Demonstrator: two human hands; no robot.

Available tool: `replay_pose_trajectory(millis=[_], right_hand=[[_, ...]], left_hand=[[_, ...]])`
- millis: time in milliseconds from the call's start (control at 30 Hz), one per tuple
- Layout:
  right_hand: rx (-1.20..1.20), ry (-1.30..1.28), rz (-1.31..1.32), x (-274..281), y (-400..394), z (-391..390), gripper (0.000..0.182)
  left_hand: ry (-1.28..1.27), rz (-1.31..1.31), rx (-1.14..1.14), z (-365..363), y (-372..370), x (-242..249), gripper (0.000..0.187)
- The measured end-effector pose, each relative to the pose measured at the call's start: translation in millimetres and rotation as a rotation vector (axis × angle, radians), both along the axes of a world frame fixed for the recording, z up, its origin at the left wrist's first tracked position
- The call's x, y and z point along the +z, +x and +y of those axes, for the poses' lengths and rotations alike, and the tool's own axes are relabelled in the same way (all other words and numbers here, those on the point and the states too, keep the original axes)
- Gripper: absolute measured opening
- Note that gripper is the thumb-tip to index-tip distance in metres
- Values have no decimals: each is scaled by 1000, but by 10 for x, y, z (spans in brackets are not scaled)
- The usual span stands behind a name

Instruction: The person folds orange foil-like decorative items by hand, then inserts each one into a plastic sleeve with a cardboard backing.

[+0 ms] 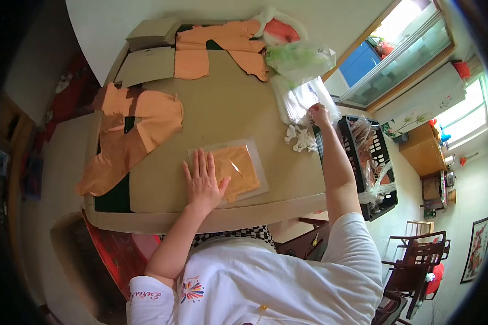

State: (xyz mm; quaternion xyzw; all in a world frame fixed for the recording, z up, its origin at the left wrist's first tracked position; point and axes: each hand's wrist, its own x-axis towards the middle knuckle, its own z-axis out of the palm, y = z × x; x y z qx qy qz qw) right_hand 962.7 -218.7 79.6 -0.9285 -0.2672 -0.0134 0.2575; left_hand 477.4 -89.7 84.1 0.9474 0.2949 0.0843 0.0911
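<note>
My left hand (203,181) lies flat with its fingers spread on a clear plastic bag (261,179). Inside the bag is a folded, shiny orange-copper piece (244,167) that looks like thin fabric. Over at the right side of the table, my right hand (320,114) has its fingers curled together at a stack of clear plastic bags (295,100), pinching the near edge. Small white crumpled pieces (302,139) sit just below that stack.
Flat orange pieces (141,130) lie at the left, and more orange pieces (222,38) at the back. Grey-brown cardboard sheets (149,65) are stacked at back left. A greenish plastic bag (298,59) lies behind the clear bags. A black crate (387,184) of wrapped items stands right.
</note>
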Motion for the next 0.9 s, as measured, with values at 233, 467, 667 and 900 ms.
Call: replay_pose_trajectory(millis=[233, 467, 667, 900], right_hand=[[58, 160, -401, 385, -487, -96, 13], [285, 35, -641, 424, -1552, -223, 6], [642, -50, -694, 322, -1930, 215, 8], [992, 94, -595, 240, -2208, 596, 15]], left_hand=[[-62, -45, 4, 13, 3, -32, 85], [-40, -62, -3, 11, -11, -44, 82], [-74, -23, -19, 33, -6, -27, 82], [-62, -30, -14, 36, -11, -61, 84]])
